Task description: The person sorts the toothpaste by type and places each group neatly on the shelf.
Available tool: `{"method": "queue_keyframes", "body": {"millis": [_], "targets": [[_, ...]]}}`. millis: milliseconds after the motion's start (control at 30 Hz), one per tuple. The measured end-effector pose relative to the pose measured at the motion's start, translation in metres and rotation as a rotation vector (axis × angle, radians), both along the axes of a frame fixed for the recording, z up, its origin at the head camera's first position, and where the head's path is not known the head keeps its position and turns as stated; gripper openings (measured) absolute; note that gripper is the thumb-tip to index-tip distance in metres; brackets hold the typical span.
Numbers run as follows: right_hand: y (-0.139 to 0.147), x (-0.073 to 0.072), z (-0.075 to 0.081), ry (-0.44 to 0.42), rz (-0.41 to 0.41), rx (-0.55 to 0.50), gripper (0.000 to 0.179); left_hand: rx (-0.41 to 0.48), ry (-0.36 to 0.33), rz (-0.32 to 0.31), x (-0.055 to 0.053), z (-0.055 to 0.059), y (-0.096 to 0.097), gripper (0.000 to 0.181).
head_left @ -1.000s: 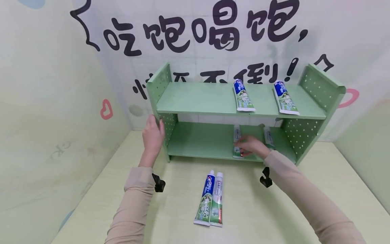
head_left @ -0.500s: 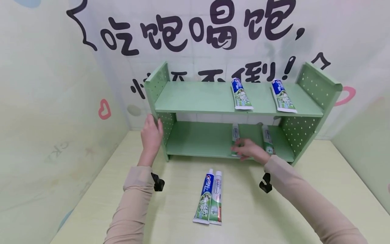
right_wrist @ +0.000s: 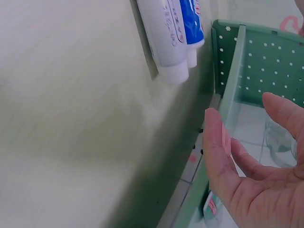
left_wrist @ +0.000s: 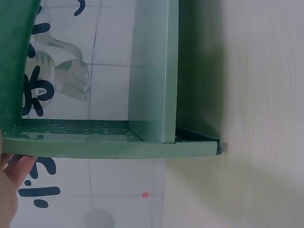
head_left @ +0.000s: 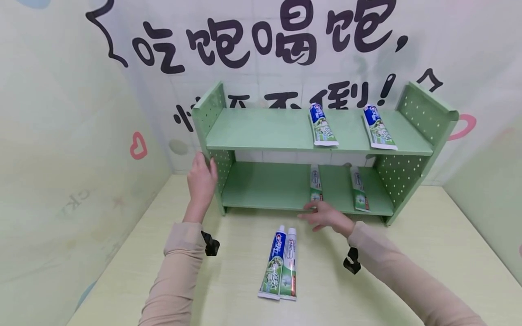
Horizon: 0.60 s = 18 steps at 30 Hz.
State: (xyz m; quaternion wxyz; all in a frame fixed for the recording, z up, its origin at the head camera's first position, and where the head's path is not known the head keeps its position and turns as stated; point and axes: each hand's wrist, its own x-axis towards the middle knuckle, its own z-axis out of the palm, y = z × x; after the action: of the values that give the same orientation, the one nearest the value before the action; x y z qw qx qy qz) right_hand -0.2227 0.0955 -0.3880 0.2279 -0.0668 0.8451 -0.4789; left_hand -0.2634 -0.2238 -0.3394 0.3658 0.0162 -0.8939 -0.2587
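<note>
My left hand [head_left: 201, 180] grips the left side panel of a green two-tier shelf rack [head_left: 261, 131]; in the left wrist view its fingers [left_wrist: 21, 168] reach behind the panel edge. With fingers spread and nothing held, my right hand [head_left: 324, 216] hovers at the front edge of the lower board. Just behind it lies a silver-and-green toothpaste tube [head_left: 316, 181], its bottom end partly hidden by the hand. Another such toothpaste tube [head_left: 360, 189] lies to its right. On the table, a blue-and-green toothpaste tube [head_left: 272, 267] lies beside a silver-and-green toothpaste tube [head_left: 289, 267].
On the upper board lie two blue-and-green tubes, one near the middle [head_left: 323, 124] and one on the right [head_left: 378, 127]. A wall with large black characters [head_left: 297, 31] stands behind the rack. Side walls flank the pale table [head_left: 142, 253].
My right hand has let go of the tube on the lower board and drawn back toward the front edge, its fingers spreading. The left hand keeps its hold on the rack.
</note>
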Motion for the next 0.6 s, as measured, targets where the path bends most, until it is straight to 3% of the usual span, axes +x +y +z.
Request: {"method": "queue_keyframes", "body": {"millis": [200, 400, 600], "targets": [[-0.005, 0.01, -0.01, -0.017, 0.041, -0.029, 0.057, -0.001, 0.002, 0.001, -0.001, -0.001, 0.0, 0.027], [-0.011, 0.015, -0.022, -0.047, 0.005, 0.018, 0.06, -0.002, -0.004, 0.006, -0.001, -0.001, 0.001, 0.027], [-0.018, 0.019, -0.03, -0.09, -0.017, 0.036, 0.06, -0.033, 0.041, 0.019, 0.001, 0.0, 0.002, 0.026]]}}
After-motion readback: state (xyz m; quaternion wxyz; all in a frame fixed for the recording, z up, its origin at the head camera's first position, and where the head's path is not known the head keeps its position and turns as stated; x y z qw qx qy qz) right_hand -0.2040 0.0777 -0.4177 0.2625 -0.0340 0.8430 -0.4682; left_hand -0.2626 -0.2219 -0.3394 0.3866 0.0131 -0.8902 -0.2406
